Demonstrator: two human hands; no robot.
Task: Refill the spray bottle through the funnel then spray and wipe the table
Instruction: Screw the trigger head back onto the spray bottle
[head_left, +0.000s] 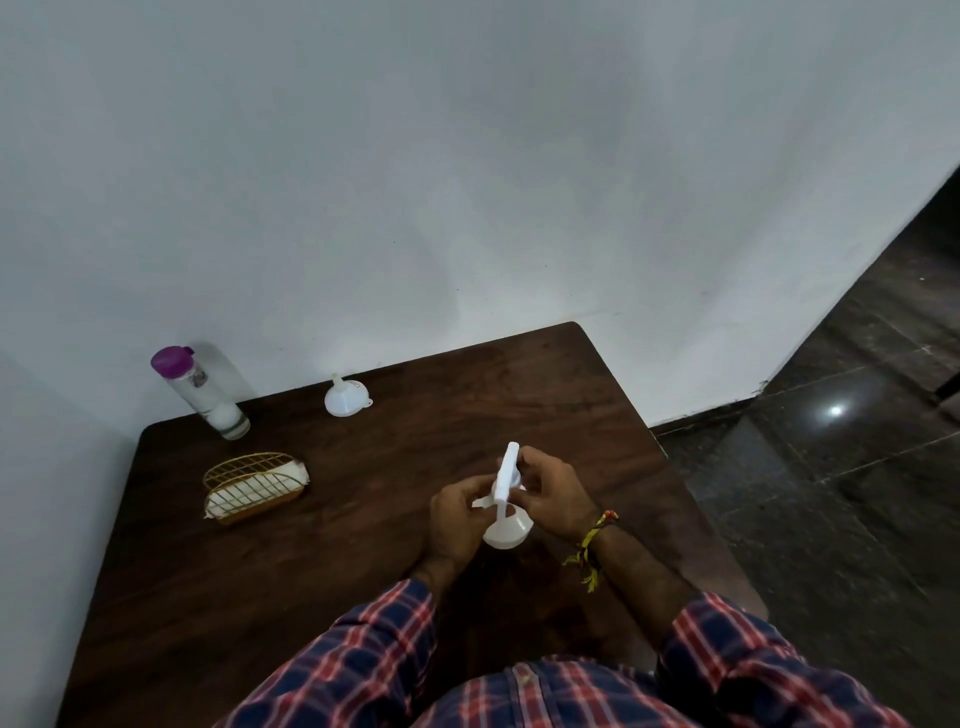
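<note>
A small white spray bottle (508, 532) stands near the middle of the dark wooden table (363, 571). My left hand (457, 517) grips it from the left. My right hand (558, 499) curls round its white spray head (508, 467) from the right. A white funnel (345, 399) lies mouth down near the table's far edge. At the far left corner a clear bottle with a purple cap (200, 392) leans by the wall, with pale liquid in its lower part. A gold wire basket (249, 470) holds a folded white cloth (260, 491) at the left.
A white wall runs along the table's far and left sides. Dark tiled floor (831, 493) lies to the right, past the table's right edge. My checked sleeves cover the near edge of the table.
</note>
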